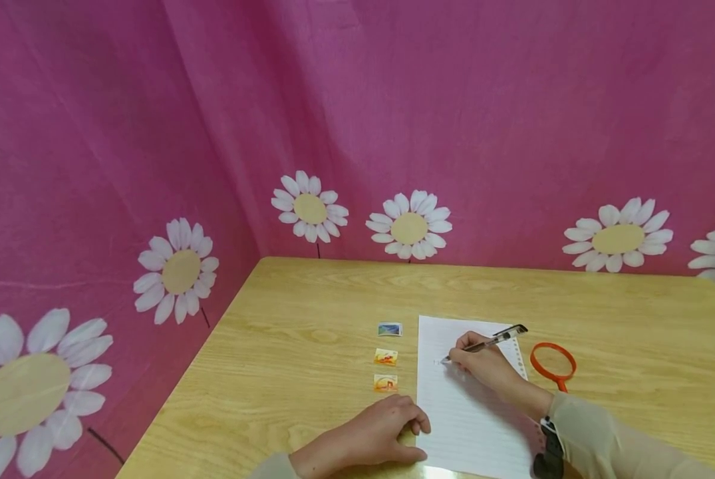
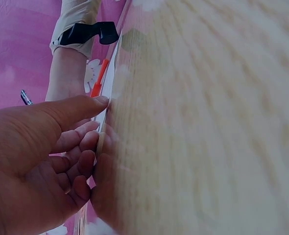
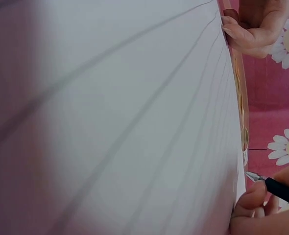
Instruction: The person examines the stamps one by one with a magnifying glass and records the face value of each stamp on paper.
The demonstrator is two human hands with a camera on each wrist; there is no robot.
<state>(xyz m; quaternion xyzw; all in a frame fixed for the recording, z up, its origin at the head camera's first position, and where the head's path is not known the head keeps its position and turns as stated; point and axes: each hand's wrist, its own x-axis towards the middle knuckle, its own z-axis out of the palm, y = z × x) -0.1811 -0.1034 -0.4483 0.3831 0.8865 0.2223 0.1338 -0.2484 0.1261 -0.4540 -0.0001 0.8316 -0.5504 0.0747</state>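
Note:
My right hand [image 1: 481, 362] pinches a black-and-clear pen [image 1: 496, 338], its tip down on a lined sheet of paper [image 1: 471, 432]. Faint marks show on the paper by the tip. In the right wrist view the pen [image 3: 280, 189] has a dark grip and a metal tip close over the sheet. My left hand [image 1: 378, 432] rests at the sheet's lower left edge, fingers loosely bent, fingertips and thumb on the paper's border. The left wrist view shows this hand [image 2: 32, 156] with nothing held between thumb and fingers.
Left of the sheet lie a blue stamp [image 1: 390, 329] and two yellow-orange stamps [image 1: 386, 357] in a column. An orange-rimmed magnifying glass [image 1: 553, 344] lies at its right. The wooden table [image 1: 285, 319] meets a pink flowered curtain [image 1: 483, 133] at the back and left.

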